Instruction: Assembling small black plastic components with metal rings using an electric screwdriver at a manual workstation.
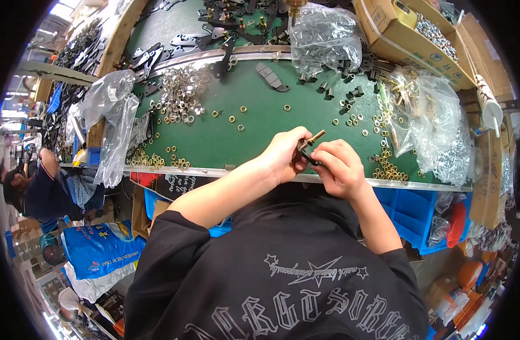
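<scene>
I'd guess I'm midway on this one: left hand [285, 156] and right hand [340, 167] both curled tight, pinching a dark bracket [306, 154] over the tabletop's [189, 133] six-o'clock edge, bolt [317, 136] already poking out, rings [232, 119] still loose at ten o'clock.

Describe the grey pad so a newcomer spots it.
Find the metal rail crossing the green tabletop. On the rail's near side, left of the clear bag overlapping it, is the grey pad. Unlike the small gold rings nearby, it is broad and flat, black at one end.
</scene>
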`<state>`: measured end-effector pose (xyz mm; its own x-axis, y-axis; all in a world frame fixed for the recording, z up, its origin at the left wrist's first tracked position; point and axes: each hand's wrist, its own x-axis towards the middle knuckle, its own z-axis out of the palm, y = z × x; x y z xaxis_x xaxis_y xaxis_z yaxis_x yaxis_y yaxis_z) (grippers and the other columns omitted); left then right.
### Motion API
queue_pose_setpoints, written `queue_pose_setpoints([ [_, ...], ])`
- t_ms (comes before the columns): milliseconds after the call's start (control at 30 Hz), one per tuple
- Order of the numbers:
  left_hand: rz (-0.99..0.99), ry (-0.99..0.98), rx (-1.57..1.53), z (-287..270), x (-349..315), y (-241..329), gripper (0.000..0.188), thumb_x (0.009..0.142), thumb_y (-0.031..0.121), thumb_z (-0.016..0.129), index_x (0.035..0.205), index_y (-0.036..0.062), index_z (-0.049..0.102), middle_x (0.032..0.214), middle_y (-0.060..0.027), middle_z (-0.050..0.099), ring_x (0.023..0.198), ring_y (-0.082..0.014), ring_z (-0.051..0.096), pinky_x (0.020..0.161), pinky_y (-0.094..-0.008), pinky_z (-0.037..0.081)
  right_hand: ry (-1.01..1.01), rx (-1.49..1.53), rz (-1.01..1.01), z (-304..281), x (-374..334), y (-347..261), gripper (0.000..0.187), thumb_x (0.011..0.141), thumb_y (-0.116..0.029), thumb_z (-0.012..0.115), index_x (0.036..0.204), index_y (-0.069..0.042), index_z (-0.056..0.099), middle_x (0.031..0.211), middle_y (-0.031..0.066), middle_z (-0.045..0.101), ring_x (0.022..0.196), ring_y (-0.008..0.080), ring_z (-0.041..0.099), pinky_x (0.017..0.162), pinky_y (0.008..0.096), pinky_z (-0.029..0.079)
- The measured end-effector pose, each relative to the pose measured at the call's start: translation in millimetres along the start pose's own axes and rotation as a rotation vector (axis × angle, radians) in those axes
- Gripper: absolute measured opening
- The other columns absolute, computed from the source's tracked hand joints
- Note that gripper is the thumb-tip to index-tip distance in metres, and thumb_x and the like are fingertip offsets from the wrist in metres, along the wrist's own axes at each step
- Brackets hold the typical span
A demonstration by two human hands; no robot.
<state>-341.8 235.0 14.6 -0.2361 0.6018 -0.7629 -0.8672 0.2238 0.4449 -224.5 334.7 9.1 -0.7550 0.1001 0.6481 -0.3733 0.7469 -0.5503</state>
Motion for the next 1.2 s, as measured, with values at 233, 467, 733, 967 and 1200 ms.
queue_pose_setpoints([
  [233,0.322,-0.280,0.450,-13,-7,5,0.024,0.085,0.030,0.046,0.080,0.0061,0.051,0.060,-0.0061,0.047,0.050,-0.0173,0.050,0.040,-0.0291,0.036,0.057,0.168,0.143,-7,1,10,0.027,0.058,0.005,0.066,0.084,0.002,0.058,0.080,0.0115,0.058,0.068,0.0191,0.056,0.060,0.0277,0.046],
  [467,1.436,-0.304,0.974,-14,-5,4,0.028,0.090,0.030,0.041,0.085,0.0038,0.048,0.057,-0.0032,0.048,0.043,-0.0129,0.047,0.041,-0.0244,0.041,0.128,0.990,0.813,-11,4,-7,0.025,0.067,0.002,0.066,0.091,0.004,0.059,0.081,0.0058,0.059,0.070,0.0097,0.055,0.063,0.0220,0.045],
  [733,0.462,-0.448,-0.001,-7,-18,-19,0.027,0.090,0.031,0.041,0.079,0.0073,0.042,0.055,-0.0022,0.045,0.039,-0.0089,0.040,0.038,-0.0219,0.037,0.201,1.208,0.858,-5,16,-31,0.030,0.078,-0.007,0.059,0.104,0.005,0.052,0.084,0.0072,0.059,0.071,0.0118,0.054,0.063,0.0220,0.043],
  [967,0.269,-0.506,-0.153,2,-30,-14,0.028,0.089,0.033,0.042,0.077,0.0076,0.042,0.054,-0.0017,0.043,0.038,-0.0072,0.038,0.036,-0.0191,0.034,0.391,0.713,0.793,7,5,-37,0.023,0.083,-0.011,0.054,0.100,0.005,0.053,0.074,0.0044,0.057,0.058,0.0101,0.051,0.055,0.0209,0.042],
  [1200,0.376,-0.509,0.038,-4,-32,-10,0.032,0.089,0.037,0.041,0.078,0.0072,0.042,0.047,-0.0014,0.038,0.034,-0.0094,0.033,0.036,-0.0212,0.030,0.140,0.946,0.826,-11,3,-27,0.021,0.085,-0.015,0.052,0.092,0.005,0.056,0.072,0.0052,0.057,0.052,0.0077,0.048,0.045,0.0186,0.037],
])
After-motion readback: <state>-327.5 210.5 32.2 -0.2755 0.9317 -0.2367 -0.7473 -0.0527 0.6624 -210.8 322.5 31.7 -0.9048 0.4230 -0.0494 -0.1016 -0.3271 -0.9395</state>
